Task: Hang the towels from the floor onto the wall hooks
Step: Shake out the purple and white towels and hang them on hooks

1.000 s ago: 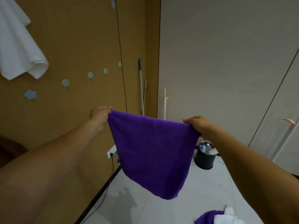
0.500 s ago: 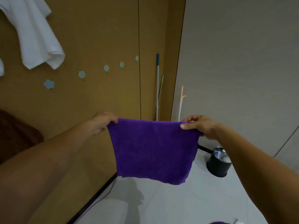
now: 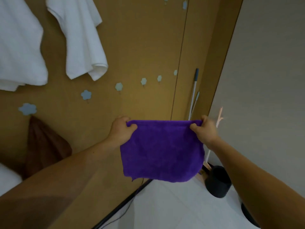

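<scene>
Purple towel hangs in the air just in front of the tan wall, stretched between both hands below the row of flower-shaped hooks and touching none of them. The left hand pinches its top left corner, thumb on the near face and fingers curled behind; the right hand grips the top right corner the same way. A second ago the cloth drooped to a long point; now it hangs short and nearly square, its top edge level. The view has swung left since then, so two white towels on the wall fill the upper left and the brown towel hanging low at far left shows almost whole. The black bin stands on the floor behind the cloth's lower right corner
</scene>
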`<act>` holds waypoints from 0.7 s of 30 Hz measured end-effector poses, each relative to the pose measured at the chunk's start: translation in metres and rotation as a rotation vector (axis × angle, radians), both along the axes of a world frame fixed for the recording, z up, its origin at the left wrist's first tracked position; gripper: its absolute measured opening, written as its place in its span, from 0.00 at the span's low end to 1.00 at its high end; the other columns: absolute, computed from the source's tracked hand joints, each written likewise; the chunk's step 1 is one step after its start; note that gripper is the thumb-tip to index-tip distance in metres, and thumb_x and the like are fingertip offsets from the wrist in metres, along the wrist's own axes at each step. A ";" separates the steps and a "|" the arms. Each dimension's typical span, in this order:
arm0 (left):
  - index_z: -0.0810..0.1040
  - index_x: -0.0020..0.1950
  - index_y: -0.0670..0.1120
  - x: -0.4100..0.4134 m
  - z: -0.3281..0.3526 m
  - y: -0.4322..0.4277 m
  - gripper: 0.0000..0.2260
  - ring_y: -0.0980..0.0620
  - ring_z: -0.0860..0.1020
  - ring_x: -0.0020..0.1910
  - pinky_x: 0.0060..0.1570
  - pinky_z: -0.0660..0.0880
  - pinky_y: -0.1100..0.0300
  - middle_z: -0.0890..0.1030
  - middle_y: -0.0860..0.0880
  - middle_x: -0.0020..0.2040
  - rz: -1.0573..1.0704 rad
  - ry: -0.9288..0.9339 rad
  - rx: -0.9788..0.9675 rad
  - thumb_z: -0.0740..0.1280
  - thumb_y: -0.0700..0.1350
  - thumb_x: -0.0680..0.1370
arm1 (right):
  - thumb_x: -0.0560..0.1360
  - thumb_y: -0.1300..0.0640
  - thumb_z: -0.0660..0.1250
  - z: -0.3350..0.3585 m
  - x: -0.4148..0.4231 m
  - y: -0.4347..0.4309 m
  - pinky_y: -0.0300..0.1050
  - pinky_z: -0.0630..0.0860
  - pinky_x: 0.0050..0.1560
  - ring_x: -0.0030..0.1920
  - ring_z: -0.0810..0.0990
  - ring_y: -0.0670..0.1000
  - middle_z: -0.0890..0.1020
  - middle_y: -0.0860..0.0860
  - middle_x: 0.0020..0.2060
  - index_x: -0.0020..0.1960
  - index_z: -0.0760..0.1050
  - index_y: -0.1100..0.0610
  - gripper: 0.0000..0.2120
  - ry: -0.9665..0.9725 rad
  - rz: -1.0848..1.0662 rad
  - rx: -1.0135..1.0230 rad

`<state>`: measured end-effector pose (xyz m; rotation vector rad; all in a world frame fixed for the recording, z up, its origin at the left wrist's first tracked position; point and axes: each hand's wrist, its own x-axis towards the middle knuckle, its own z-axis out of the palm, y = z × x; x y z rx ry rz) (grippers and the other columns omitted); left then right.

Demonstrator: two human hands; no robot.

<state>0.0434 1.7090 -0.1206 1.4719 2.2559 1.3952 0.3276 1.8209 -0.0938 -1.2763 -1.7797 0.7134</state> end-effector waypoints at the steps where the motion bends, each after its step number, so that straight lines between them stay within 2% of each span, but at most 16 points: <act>1: 0.73 0.35 0.45 -0.010 0.001 -0.001 0.08 0.53 0.71 0.35 0.38 0.67 0.58 0.72 0.51 0.36 -0.003 -0.097 0.054 0.68 0.44 0.72 | 0.73 0.61 0.68 0.002 -0.019 0.003 0.52 0.74 0.41 0.40 0.75 0.54 0.76 0.54 0.38 0.45 0.71 0.58 0.06 0.075 0.030 -0.013; 3: 0.66 0.32 0.50 -0.035 0.004 -0.008 0.10 0.54 0.68 0.29 0.30 0.65 0.56 0.69 0.52 0.29 0.014 -0.290 0.150 0.66 0.45 0.69 | 0.75 0.63 0.65 0.006 -0.058 0.006 0.46 0.72 0.41 0.40 0.73 0.52 0.76 0.53 0.42 0.50 0.71 0.55 0.07 0.203 0.127 -0.078; 5: 0.63 0.32 0.52 -0.060 0.006 -0.016 0.11 0.55 0.67 0.28 0.28 0.65 0.57 0.68 0.54 0.27 0.076 -0.359 0.227 0.65 0.46 0.68 | 0.77 0.65 0.62 0.010 -0.095 0.005 0.43 0.70 0.39 0.39 0.73 0.49 0.76 0.52 0.42 0.51 0.74 0.54 0.08 0.296 0.298 -0.187; 6: 0.64 0.33 0.53 -0.071 0.008 -0.020 0.11 0.56 0.67 0.28 0.28 0.66 0.59 0.68 0.55 0.28 0.106 -0.371 0.254 0.65 0.44 0.69 | 0.77 0.64 0.63 0.009 -0.113 0.005 0.42 0.70 0.41 0.40 0.74 0.49 0.77 0.51 0.41 0.49 0.76 0.54 0.07 0.310 0.405 -0.236; 8: 0.66 0.37 0.54 -0.093 0.009 -0.026 0.09 0.55 0.69 0.32 0.32 0.68 0.58 0.71 0.54 0.33 0.152 -0.396 0.309 0.63 0.41 0.72 | 0.75 0.59 0.70 0.011 -0.147 0.004 0.39 0.74 0.45 0.43 0.78 0.47 0.79 0.49 0.42 0.51 0.78 0.55 0.05 0.206 0.605 -0.273; 10: 0.69 0.42 0.55 -0.115 0.009 -0.032 0.09 0.53 0.72 0.38 0.37 0.69 0.60 0.74 0.52 0.39 0.169 -0.421 0.353 0.61 0.40 0.74 | 0.70 0.56 0.76 0.013 -0.180 0.003 0.39 0.78 0.41 0.40 0.82 0.47 0.83 0.51 0.42 0.52 0.81 0.57 0.12 0.080 0.734 -0.284; 11: 0.71 0.44 0.55 -0.125 0.009 -0.035 0.07 0.53 0.73 0.40 0.39 0.69 0.61 0.75 0.53 0.40 0.175 -0.431 0.370 0.61 0.41 0.75 | 0.69 0.55 0.77 0.012 -0.198 0.004 0.42 0.80 0.41 0.40 0.83 0.48 0.84 0.55 0.42 0.50 0.82 0.60 0.13 0.062 0.758 -0.291; 13: 0.74 0.45 0.55 -0.142 0.009 -0.044 0.03 0.56 0.77 0.41 0.40 0.72 0.65 0.78 0.54 0.41 0.150 -0.444 0.354 0.65 0.50 0.73 | 0.70 0.54 0.76 0.010 -0.234 0.008 0.51 0.81 0.46 0.41 0.83 0.53 0.84 0.60 0.45 0.48 0.81 0.65 0.15 0.115 0.766 -0.299; 15: 0.76 0.47 0.55 -0.155 0.009 -0.052 0.12 0.63 0.80 0.40 0.38 0.73 0.72 0.82 0.57 0.41 0.118 -0.363 0.252 0.72 0.57 0.68 | 0.71 0.53 0.75 0.006 -0.269 0.013 0.49 0.81 0.46 0.42 0.83 0.53 0.85 0.60 0.46 0.47 0.81 0.64 0.14 0.170 0.772 -0.294; 17: 0.79 0.46 0.54 -0.167 0.009 -0.053 0.11 0.62 0.81 0.41 0.38 0.73 0.74 0.83 0.58 0.41 0.141 -0.255 0.155 0.76 0.55 0.69 | 0.72 0.53 0.74 0.002 -0.303 0.018 0.48 0.80 0.45 0.41 0.82 0.52 0.84 0.59 0.45 0.45 0.81 0.63 0.12 0.168 0.776 -0.230; 19: 0.79 0.44 0.53 -0.178 0.010 -0.048 0.07 0.58 0.81 0.41 0.39 0.76 0.69 0.83 0.54 0.40 0.224 -0.221 0.142 0.73 0.53 0.72 | 0.73 0.52 0.73 -0.003 -0.332 0.025 0.52 0.79 0.46 0.41 0.82 0.55 0.84 0.59 0.42 0.44 0.80 0.62 0.13 0.148 0.769 -0.145; 21: 0.79 0.43 0.51 -0.190 0.013 -0.039 0.06 0.60 0.80 0.39 0.37 0.75 0.72 0.82 0.53 0.40 0.322 -0.179 0.169 0.70 0.52 0.75 | 0.74 0.49 0.72 -0.006 -0.359 0.036 0.55 0.80 0.47 0.42 0.82 0.57 0.84 0.58 0.39 0.43 0.80 0.61 0.14 0.135 0.756 -0.072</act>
